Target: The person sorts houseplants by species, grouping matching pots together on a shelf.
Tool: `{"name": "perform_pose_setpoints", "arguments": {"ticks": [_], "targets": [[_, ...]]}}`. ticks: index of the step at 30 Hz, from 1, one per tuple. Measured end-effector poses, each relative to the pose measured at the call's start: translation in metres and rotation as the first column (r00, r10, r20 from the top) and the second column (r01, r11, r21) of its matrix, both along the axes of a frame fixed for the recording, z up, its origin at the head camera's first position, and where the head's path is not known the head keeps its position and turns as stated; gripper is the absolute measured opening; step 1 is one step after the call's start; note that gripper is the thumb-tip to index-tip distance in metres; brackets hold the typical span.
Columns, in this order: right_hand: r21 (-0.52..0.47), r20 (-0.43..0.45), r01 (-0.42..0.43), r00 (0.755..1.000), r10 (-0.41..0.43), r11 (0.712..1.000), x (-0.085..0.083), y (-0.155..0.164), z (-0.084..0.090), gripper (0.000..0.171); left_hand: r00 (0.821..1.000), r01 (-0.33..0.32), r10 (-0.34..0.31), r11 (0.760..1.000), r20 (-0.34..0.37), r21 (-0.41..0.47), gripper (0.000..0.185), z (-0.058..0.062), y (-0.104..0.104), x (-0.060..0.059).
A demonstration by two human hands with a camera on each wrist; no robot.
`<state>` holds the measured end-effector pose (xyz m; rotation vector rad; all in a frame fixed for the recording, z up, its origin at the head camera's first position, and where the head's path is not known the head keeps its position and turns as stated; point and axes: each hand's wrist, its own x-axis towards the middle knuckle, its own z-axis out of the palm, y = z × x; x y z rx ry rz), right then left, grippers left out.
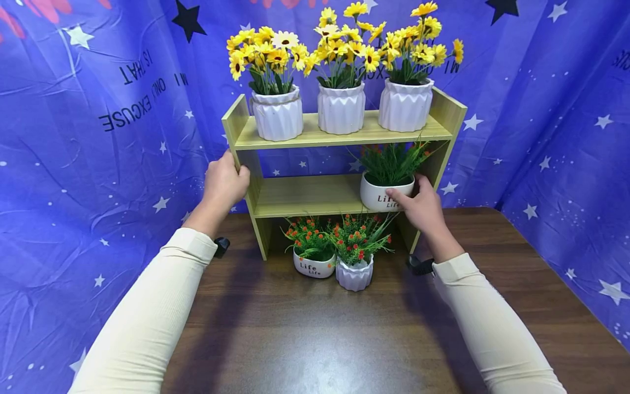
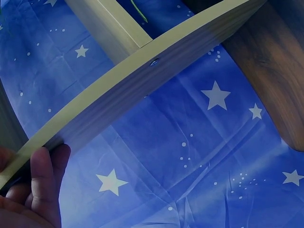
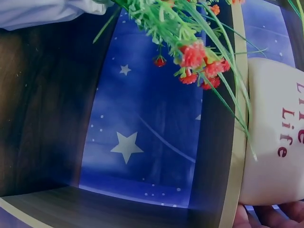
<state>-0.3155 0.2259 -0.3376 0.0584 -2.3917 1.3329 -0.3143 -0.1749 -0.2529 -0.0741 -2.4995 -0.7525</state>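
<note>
Right hand (image 1: 423, 208) curls round the white "Life" pot (image 1: 384, 196) on the middle shelf, thumb across its front | left hand (image 1: 223, 183) clasps the shelf unit's (image 1: 344, 134) far side panel, steadying | step: pot being seated or lifted, can't tell | next: keep it level, foliage clear of the board above

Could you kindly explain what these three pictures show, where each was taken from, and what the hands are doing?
One person wears three cameras. The head view looks down at a brown table with a small wooden shelf: three sunflower pots on top, two small plants underneath. The left hand grips the shelf's left side panel, as its wrist view shows close up. The right hand holds the white "Life" pot on the middle shelf; its wrist view shows that pot beside red flowers.
</note>
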Motion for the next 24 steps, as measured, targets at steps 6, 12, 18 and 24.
{"name": "perform_pose_setpoints", "arguments": {"ticks": [6,12,18,24], "targets": [[0.0,-0.023,-0.007,1.0,0.007,1.0,-0.008,-0.002,0.003,0.077,1.0,0.003,-0.003,1.0,0.006,0.001,0.023,0.001,0.0,0.001],[-0.017,-0.017,-0.024,1.0,0.023,1.0,-0.016,-0.004,0.006,0.075,1.0,0.007,-0.007,1.0,0.003,-0.005,0.023,0.002,-0.001,-0.001],[-0.009,-0.019,-0.021,1.0,0.021,1.0,-0.021,-0.004,0.007,0.075,1.0,0.003,-0.003,1.0,-0.003,-0.003,0.023,0.003,-0.001,-0.001],[-0.049,-0.033,-0.022,0.999,0.02,0.999,0.0,-0.005,0.008,0.08,1.0,0.005,-0.005,1.0,0.01,-0.005,0.023,0.002,0.0,-0.001]]}}
